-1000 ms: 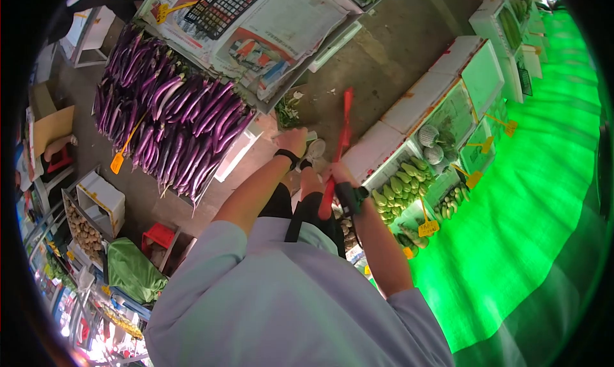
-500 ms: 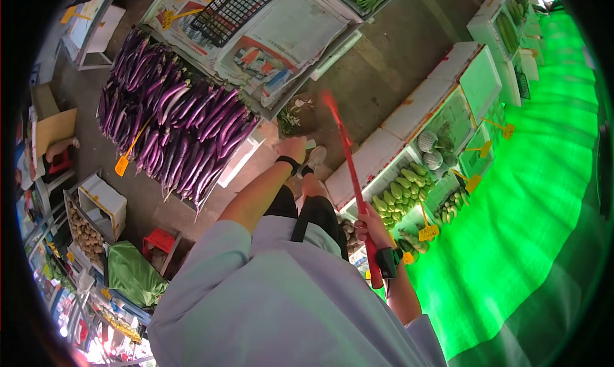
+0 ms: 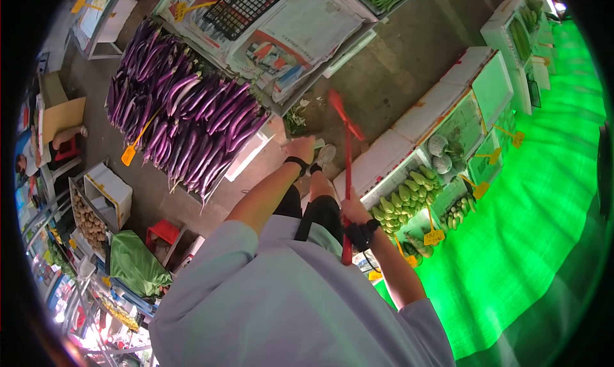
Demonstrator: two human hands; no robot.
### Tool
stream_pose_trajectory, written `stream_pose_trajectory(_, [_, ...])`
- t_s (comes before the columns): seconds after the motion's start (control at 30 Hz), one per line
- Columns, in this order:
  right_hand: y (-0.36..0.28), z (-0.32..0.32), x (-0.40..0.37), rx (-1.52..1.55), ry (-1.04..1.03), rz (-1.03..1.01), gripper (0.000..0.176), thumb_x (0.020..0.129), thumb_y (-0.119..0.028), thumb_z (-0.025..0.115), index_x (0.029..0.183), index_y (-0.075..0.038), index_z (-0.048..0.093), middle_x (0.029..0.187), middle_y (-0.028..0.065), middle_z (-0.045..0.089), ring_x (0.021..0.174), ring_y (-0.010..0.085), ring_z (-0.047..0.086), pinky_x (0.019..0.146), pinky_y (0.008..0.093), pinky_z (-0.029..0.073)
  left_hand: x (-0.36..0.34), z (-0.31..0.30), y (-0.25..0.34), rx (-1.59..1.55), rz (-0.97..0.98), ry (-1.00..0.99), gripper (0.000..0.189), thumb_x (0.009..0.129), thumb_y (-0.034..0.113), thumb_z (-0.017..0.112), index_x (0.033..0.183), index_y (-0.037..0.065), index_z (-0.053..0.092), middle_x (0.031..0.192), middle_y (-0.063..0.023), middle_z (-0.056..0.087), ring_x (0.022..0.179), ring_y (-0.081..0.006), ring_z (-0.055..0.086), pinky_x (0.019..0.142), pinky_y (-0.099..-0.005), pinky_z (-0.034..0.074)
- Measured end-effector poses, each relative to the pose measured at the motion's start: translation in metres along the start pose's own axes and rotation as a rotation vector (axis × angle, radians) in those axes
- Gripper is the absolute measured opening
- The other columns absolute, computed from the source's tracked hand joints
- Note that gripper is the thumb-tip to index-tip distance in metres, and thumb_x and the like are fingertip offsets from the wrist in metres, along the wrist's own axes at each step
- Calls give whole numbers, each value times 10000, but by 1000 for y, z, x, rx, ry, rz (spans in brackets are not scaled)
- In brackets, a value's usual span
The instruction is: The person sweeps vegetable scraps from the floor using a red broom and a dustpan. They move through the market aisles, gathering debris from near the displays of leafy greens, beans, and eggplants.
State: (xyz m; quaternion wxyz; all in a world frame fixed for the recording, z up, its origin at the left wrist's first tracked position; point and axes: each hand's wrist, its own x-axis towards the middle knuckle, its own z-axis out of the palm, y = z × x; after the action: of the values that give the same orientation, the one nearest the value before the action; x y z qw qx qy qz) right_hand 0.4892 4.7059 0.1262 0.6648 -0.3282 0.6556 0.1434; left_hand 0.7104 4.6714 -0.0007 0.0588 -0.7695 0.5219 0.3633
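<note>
My right hand (image 3: 354, 208) is wrapped around the shaft of a red long-handled tool (image 3: 348, 168). At the tool's far end, over the floor, a slanted red crosspiece shows. My left hand (image 3: 300, 149) is closed beside the purple eggplants (image 3: 185, 104), close above my shoe (image 3: 327, 154) in this view. A small pale edge shows at its fingers, and I cannot tell what it is. Each wrist wears a black band, the right one with a bulky black device (image 3: 362, 234).
Styrofoam boxes (image 3: 409, 133) stand to the right with green vegetables (image 3: 406, 194) and yellow price tags (image 3: 433, 237) beside a bright green cover (image 3: 537, 207). Ahead, a newspaper-lined table (image 3: 320, 34) bears a black crate (image 3: 249, 5). A green bag (image 3: 134, 264) lies lower left.
My right hand has moved left and up, and the red tool's shaft is now nearly vertical in view. Its crosspiece now shows at an angle. The surroundings have shifted slightly right.
</note>
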Motion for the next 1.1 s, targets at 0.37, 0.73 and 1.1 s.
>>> stream_pose_trajectory(0.37, [-5, -15, -128, 340, -150, 151, 665, 941, -64, 469, 1532, -261, 235, 664, -12, 436, 476, 79, 381, 428, 245, 364, 6, 10, -24, 21, 22, -51, 193, 896, 181, 516, 1030, 124, 643, 957, -158, 706, 904, -358, 702, 624, -542, 520])
stream_pose_trajectory(0.73, [14, -40, -31, 170, 52, -86, 702, 909, -37, 427, 1541, -196, 166, 644, 41, 455, 431, 152, 447, 386, 320, 426, -24, -14, -37, -14, 9, -17, 148, 887, 170, 523, 969, 147, 644, 935, -158, 705, 906, -369, 697, 656, -535, 515])
stream_pose_trajectory(1.1, [27, 24, -40, 30, -35, -79, 708, 901, -50, 477, 1528, -214, 191, 631, 50, 477, 462, 168, 486, 403, 327, 432, 15, 30, -23, -61, 12, -6, 198, 910, 166, 482, 1019, 146, 646, 995, -184, 697, 965, -389, 682, 737, -629, 490])
